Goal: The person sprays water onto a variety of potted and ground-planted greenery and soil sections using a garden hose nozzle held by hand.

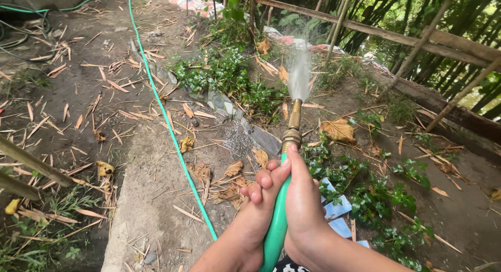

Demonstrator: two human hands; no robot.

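1 green hose with 1 brass nozzle spraying water, 2 hands wrapped closed around it, left hand, right hand, low green plants ahead, hose trailing over bare ground, bamboo fence behind

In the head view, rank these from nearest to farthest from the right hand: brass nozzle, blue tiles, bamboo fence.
1. Brass nozzle: just above the right hand, on the green hose.
2. Blue tiles: on the ground, right of it.
3. Bamboo fence: far, upper right.
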